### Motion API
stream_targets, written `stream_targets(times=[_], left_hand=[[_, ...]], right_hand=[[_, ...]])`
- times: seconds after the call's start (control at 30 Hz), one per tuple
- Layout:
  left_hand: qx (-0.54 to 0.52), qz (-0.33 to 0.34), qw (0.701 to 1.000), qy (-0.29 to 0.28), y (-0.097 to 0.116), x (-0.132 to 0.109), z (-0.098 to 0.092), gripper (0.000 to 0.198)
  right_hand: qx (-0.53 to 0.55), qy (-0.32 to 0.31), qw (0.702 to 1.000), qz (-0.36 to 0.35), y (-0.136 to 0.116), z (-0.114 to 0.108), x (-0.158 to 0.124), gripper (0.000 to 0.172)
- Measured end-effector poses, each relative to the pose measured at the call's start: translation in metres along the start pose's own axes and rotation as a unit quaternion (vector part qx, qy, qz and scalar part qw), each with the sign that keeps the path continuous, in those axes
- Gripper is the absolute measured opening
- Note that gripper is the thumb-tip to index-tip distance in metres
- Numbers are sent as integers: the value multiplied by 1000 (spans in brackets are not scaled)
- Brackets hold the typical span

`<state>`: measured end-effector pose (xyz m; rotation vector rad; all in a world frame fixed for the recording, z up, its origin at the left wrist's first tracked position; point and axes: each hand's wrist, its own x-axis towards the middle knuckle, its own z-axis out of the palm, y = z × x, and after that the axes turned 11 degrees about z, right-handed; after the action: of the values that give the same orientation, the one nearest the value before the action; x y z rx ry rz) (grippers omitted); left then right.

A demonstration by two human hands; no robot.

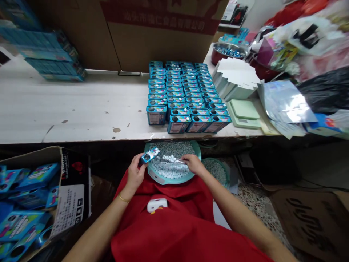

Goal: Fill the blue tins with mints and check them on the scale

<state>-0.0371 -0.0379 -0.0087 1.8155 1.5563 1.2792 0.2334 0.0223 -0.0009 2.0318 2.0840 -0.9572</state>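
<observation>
In my left hand (135, 172) is a small blue tin (149, 155), tilted, with a dark round spot on top and several white pellets at its far end. My right hand (193, 163) grips the handle of a scoop (180, 161) heaped with white pellets. Both hands are over a teal basin (161, 179) full of pale pellets, which sits at my lap. The scoop's load is just right of the tin, apart from it. Rows of similar blue tins (178, 123) stand on the white table beyond the basin, some with pellets on their tops.
A white table (103, 109) spans the front, with a large carton (163, 43) at its back. A green scale (245, 112) and stacked white card (236, 78) are on the right. A box of blue tins (72, 189) stands lower left. A second pellet basin (227, 171) is lower right.
</observation>
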Motion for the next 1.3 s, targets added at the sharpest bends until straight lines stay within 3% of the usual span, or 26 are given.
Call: stream_targets(times=[0.17,0.33,0.47,0.73,0.97,1.17,1.3], left_hand=[[13,30,999,-30,7,4,17,33],[16,43,998,-49,17,6,27,36],[21,50,997,-51,18,7,26,39],[49,83,994,-57,19,9,25,38],[165,158,968,-103,17,17,-1,41],[33,64,997,5,28,21,-23,32],[-85,16,996,27,43,42,-24,33]], right_hand=[[-9,50,996,-67,-22,-55,-43,31],[-122,70,988,-70,-56,-70,-61,34],[-140,62,987,-53,-54,-69,-63,34],[-112,72,990,-43,-28,-65,-67,35],[-249,76,965,37,-5,-41,-55,30],[-205,63,976,45,8,-18,-42,30],[-162,49,985,42,12,-7,-37,33]])
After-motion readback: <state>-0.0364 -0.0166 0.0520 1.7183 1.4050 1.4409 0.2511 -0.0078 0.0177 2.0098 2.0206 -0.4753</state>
